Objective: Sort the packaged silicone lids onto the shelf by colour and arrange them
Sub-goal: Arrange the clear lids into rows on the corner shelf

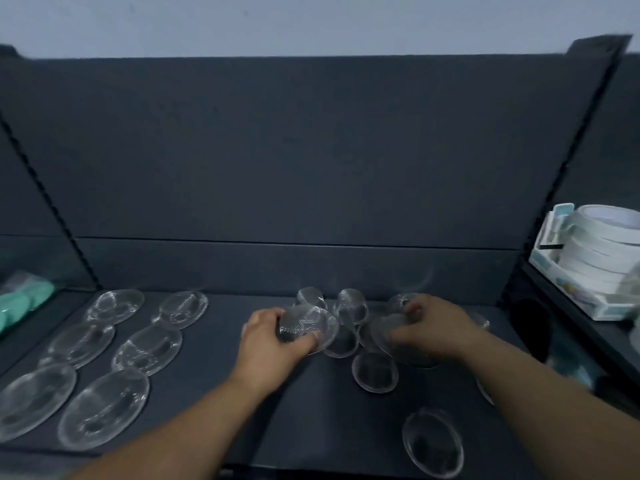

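Clear round packaged lids lie on a dark shelf [242,403]. Several larger ones [104,407] sit in two rows at the left. A loose pile of smaller ones [349,306] is at the middle back. My left hand [273,344] grips a clear textured lid [301,322] at the pile's left side. My right hand [433,327] holds another clear lid [391,332] at the pile's right; its fingers curl over the edge. Two single lids [375,372] [433,441] lie nearer to me.
Green packaged items [20,306] lie on the neighbouring shelf section at far left. A white box holding stacked white rolls [595,258] stands on the shelf section at right. Dark back panel [311,150] rises behind the shelf, with slotted uprights on both sides.
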